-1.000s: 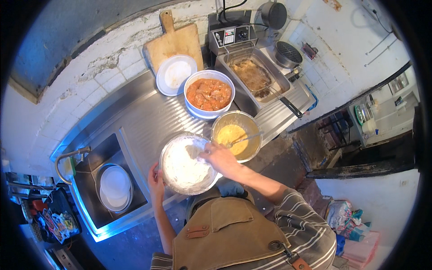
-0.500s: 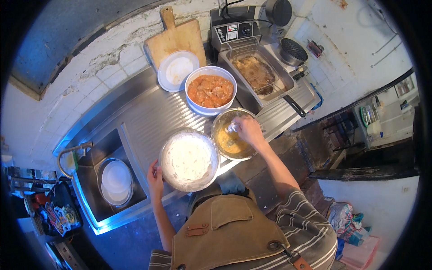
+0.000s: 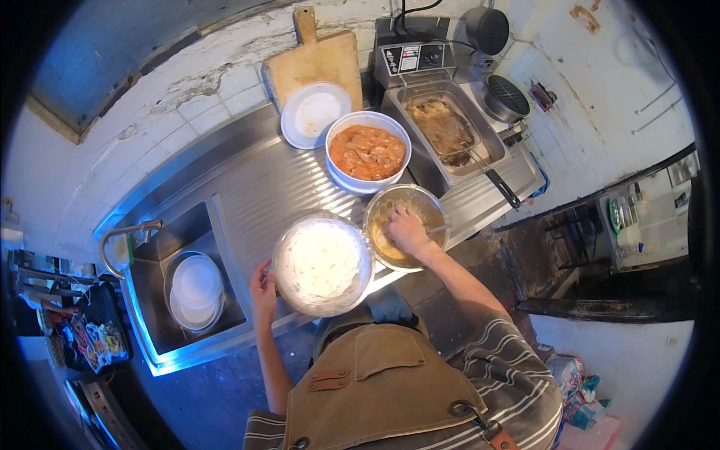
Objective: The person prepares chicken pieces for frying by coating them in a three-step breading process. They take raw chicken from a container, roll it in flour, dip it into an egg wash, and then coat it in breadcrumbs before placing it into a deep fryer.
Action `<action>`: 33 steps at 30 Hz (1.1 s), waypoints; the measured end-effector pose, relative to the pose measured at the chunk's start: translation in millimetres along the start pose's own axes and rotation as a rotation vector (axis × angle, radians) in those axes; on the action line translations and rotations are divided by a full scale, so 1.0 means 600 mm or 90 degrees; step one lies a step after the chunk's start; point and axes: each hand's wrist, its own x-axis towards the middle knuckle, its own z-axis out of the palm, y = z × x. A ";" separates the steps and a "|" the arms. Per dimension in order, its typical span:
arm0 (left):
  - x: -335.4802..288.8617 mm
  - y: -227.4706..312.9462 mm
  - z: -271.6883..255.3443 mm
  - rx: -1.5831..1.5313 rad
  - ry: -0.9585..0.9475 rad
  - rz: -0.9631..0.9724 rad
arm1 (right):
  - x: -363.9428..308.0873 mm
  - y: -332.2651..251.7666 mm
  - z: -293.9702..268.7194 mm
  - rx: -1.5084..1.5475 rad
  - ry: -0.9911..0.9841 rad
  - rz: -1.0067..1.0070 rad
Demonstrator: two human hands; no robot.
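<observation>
A steel bowl of white flour (image 3: 324, 264) sits at the counter's front edge. My left hand (image 3: 263, 289) holds its left side, fingers curled against the wall. Just right of it stands a bowl of yellow egg mixture (image 3: 437, 206), with a thin utensil handle (image 3: 439, 229) across its right rim. My right hand (image 3: 407, 231) reaches into this bowl, fingers bent down in the mixture; what they hold is hidden. Behind the two bowls is a white tub of raw meat pieces (image 3: 367, 152) in reddish marinade.
A deep fryer (image 3: 420, 64) with bubbling oil and a black-handled basket (image 3: 501, 187) stands at the back right. A white lid (image 3: 315, 116) leans on a wooden cutting board (image 3: 319, 64). White plates (image 3: 196, 285) lie in a basin in the left sink (image 3: 154, 326).
My right hand has gone lower into the egg bowl; the floured white piece at its fingertips no longer shows. My left hand stays at the flour bowl. The whole view has shifted slightly.
</observation>
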 end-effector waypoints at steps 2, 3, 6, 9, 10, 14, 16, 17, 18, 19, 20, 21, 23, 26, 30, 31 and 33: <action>-0.001 0.002 0.001 -0.001 0.004 -0.005 | 0.001 -0.013 -0.003 0.026 0.008 -0.054; -0.002 0.003 0.002 -0.003 0.005 -0.007 | 0.003 -0.016 -0.007 0.031 0.002 -0.052; 0.000 0.004 0.006 -0.014 0.037 -0.001 | 0.006 -0.016 -0.016 0.114 -0.007 -0.044; -0.001 0.003 0.007 0.004 0.033 -0.001 | 0.000 0.011 -0.009 0.395 -0.010 0.001; 0.000 0.003 0.007 -0.003 0.031 -0.001 | -0.001 0.026 -0.007 0.524 -0.019 0.040; -0.001 -0.002 0.005 -0.010 0.034 0.001 | -0.016 0.061 -0.035 0.437 0.026 0.128; 0.001 -0.008 0.002 -0.005 0.022 -0.002 | -0.027 0.070 -0.037 0.199 0.084 0.133; 0.003 -0.009 -0.001 -0.002 0.011 -0.006 | -0.029 0.070 -0.037 0.170 0.078 0.123; 0.004 -0.011 -0.002 0.000 0.000 -0.011 | -0.031 0.070 -0.035 0.141 0.072 0.112; 0.004 -0.013 -0.001 -0.004 0.001 -0.009 | -0.032 0.070 -0.033 0.112 0.065 0.101; 0.005 -0.012 -0.001 -0.006 0.001 -0.006 | -0.030 0.070 -0.028 0.087 0.060 0.086; 0.005 -0.011 0.000 -0.008 0.002 -0.002 | -0.026 0.070 -0.020 0.062 0.054 0.070; 0.006 -0.011 0.000 -0.005 0.001 0.000 | -0.019 0.067 -0.010 0.046 0.019 0.056; 0.004 -0.008 -0.003 0.011 -0.001 -0.015 | -0.012 0.054 -0.007 0.060 -0.008 0.059; 0.000 -0.008 -0.001 0.000 0.009 -0.005 | -0.004 0.041 -0.023 0.039 -0.008 0.039; -0.001 -0.009 -0.001 0.002 0.010 -0.006 | -0.002 0.041 -0.024 0.033 -0.040 0.027; 0.002 -0.007 0.002 0.008 0.007 -0.004 | -0.002 0.048 -0.010 0.018 -0.037 0.032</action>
